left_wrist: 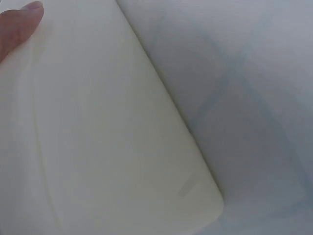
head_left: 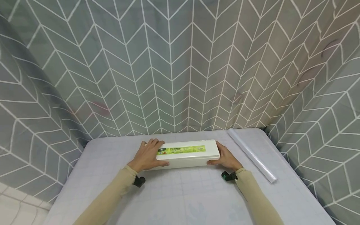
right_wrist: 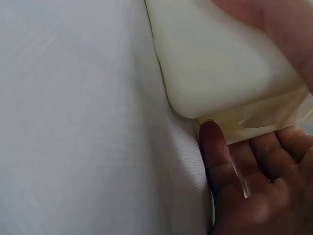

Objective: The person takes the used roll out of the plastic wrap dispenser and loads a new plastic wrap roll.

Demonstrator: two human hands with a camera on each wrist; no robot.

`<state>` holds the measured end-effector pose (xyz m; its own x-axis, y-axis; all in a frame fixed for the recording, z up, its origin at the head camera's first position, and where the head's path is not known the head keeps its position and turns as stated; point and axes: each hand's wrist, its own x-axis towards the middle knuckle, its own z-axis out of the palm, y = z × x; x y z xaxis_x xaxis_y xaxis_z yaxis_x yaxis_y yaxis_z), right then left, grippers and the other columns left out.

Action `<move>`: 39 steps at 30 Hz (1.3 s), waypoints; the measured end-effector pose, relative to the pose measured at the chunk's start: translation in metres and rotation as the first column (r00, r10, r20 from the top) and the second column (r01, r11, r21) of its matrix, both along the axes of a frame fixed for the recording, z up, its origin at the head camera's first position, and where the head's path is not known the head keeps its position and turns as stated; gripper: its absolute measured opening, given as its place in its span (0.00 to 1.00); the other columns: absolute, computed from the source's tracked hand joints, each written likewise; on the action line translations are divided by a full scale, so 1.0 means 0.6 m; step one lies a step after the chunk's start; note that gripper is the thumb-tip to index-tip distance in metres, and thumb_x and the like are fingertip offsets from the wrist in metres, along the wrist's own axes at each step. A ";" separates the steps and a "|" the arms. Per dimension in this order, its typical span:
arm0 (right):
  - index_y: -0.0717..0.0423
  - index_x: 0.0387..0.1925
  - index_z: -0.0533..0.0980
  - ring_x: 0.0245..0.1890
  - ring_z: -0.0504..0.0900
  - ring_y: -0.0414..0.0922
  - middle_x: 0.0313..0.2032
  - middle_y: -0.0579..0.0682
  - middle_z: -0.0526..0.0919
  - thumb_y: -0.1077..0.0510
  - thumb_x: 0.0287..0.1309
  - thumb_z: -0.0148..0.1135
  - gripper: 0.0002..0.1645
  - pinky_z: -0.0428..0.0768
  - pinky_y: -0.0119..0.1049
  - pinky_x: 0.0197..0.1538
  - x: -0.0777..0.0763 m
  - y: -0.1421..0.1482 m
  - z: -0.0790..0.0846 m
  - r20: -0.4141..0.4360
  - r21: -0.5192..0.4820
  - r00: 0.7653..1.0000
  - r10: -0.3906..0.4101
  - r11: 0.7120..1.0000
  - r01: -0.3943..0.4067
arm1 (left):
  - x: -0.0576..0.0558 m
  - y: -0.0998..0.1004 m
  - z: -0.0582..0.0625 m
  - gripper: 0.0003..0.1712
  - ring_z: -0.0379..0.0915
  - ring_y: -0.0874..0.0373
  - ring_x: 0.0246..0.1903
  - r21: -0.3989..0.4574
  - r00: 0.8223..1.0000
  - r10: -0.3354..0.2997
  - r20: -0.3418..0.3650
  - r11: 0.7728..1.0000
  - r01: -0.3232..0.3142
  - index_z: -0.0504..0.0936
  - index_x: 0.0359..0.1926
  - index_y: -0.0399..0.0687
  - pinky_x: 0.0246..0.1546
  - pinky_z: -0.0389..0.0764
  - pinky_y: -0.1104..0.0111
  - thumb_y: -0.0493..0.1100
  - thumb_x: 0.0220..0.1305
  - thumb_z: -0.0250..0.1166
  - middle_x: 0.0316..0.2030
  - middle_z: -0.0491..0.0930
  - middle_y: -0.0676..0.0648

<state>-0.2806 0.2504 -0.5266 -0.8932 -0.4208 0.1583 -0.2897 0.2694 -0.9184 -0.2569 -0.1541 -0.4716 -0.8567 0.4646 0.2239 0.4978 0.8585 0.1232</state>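
Note:
A long white cling film dispenser box with a yellow-green label lies across the table between both hands. My left hand grips its left end, fingers over the top and thumb along the front. In the left wrist view only that thumb shows, against the box's pale side. At the other end, my right hand holds the box, its thumb on the front. The right wrist view has the fingers curled at the end face, beside a rounded box corner.
A clear roll of plastic film lies slantwise on the table's right side. Under everything is a pale patterned cloth. Grey chevron curtains hang behind the table and along both sides.

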 end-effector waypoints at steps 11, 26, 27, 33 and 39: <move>0.56 0.75 0.67 0.56 0.82 0.43 0.64 0.55 0.81 0.63 0.40 0.89 0.61 0.76 0.33 0.62 0.001 -0.001 -0.001 -0.004 -0.003 1.000 -0.018 1.000 0.018 | -0.001 -0.003 0.000 0.58 0.75 0.47 0.57 0.003 1.000 -0.025 -0.019 1.000 0.025 0.75 0.71 0.46 0.50 0.73 0.49 0.80 0.51 0.72 0.60 0.80 0.43; 0.56 0.74 0.68 0.55 0.82 0.46 0.62 0.54 0.82 0.62 0.39 0.89 0.59 0.77 0.39 0.62 0.002 -0.001 0.001 -0.015 0.001 0.999 -0.033 0.999 0.033 | 0.005 -0.002 -0.010 0.56 0.76 0.47 0.53 0.003 0.990 -0.023 -0.139 1.000 0.023 0.77 0.68 0.47 0.48 0.72 0.53 0.79 0.49 0.74 0.57 0.81 0.44; 0.56 0.74 0.68 0.55 0.82 0.46 0.62 0.54 0.82 0.63 0.39 0.89 0.59 0.77 0.40 0.61 0.002 0.000 0.001 -0.010 -0.003 0.999 -0.030 1.000 0.030 | 0.005 -0.002 -0.011 0.56 0.77 0.47 0.53 0.004 0.989 -0.021 -0.149 1.000 0.022 0.77 0.68 0.47 0.47 0.72 0.52 0.79 0.49 0.74 0.57 0.82 0.44; 0.56 0.76 0.67 0.57 0.81 0.47 0.64 0.55 0.81 0.64 0.39 0.89 0.61 0.77 0.40 0.63 0.002 -0.002 -0.005 0.008 -0.011 1.000 -0.018 1.000 0.018 | 0.009 -0.004 -0.009 0.56 0.77 0.47 0.54 0.021 0.990 -0.018 -0.138 1.000 0.021 0.77 0.68 0.46 0.47 0.72 0.53 0.79 0.48 0.75 0.56 0.82 0.44; 0.56 0.76 0.65 0.59 0.82 0.49 0.65 0.58 0.80 0.66 0.40 0.88 0.61 0.80 0.37 0.61 0.001 0.001 -0.002 0.018 -0.051 1.000 0.008 0.999 -0.007 | 0.011 -0.015 0.011 0.54 0.77 0.47 0.54 0.088 0.994 -0.028 -0.110 0.995 0.038 0.77 0.68 0.45 0.45 0.71 0.54 0.74 0.49 0.78 0.57 0.81 0.43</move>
